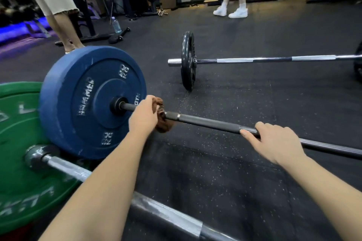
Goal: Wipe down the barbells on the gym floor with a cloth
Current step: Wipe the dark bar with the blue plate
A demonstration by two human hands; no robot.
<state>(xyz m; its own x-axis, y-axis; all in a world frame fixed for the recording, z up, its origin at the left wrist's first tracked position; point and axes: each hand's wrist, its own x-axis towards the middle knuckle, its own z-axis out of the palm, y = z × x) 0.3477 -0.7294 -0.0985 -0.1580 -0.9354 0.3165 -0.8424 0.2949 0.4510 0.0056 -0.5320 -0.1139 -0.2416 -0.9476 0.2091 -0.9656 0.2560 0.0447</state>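
A dark barbell (207, 122) with a blue 20 kg plate (78, 92) runs across the middle of the floor. My left hand (144, 116) grips a brown cloth (163, 121) wrapped round the bar close to the blue plate. My right hand (274, 142) holds the same bar further right, fingers curled over it. A second barbell with a silver shaft (166, 214) and a green plate (21, 162) lies nearest to me. A third barbell (274, 58) with a small black plate (188, 60) lies further back.
One person's bare legs (64, 27) stand just behind the blue plate. Another person in white shoes (231, 11) stands at the back. A water bottle (116, 24) and a dumbbell (119, 36) lie by a rack (86, 6). Black rubber flooring (254, 100) lies between the bars.
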